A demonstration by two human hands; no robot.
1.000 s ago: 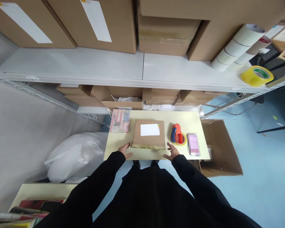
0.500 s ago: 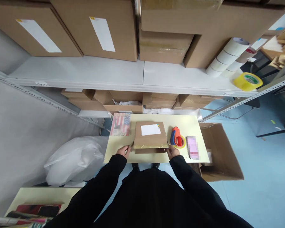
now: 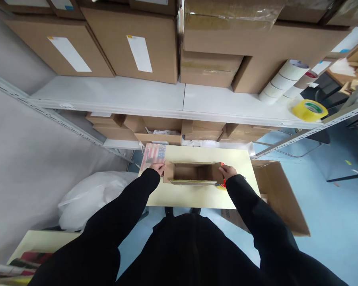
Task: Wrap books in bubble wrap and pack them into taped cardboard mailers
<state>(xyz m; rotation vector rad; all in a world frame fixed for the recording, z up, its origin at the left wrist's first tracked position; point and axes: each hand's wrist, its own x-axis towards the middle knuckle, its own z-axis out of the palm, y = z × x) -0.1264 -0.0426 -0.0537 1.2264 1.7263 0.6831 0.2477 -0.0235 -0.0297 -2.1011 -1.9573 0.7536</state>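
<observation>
Left hand (image 3: 158, 168) and right hand (image 3: 227, 171) pinch the nine- and three-o'clock flaps (image 3: 168, 172) of an open, rectangular brown cardboard box (image 3: 193, 182). A smooth, pale-yellow tabletop (image 3: 191, 198) lies beneath.

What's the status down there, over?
Both hands gripping end flaps of the open box. Inside looks empty. Tape dispenser partly hidden behind the right flap.

No text or numbers legible.
</observation>
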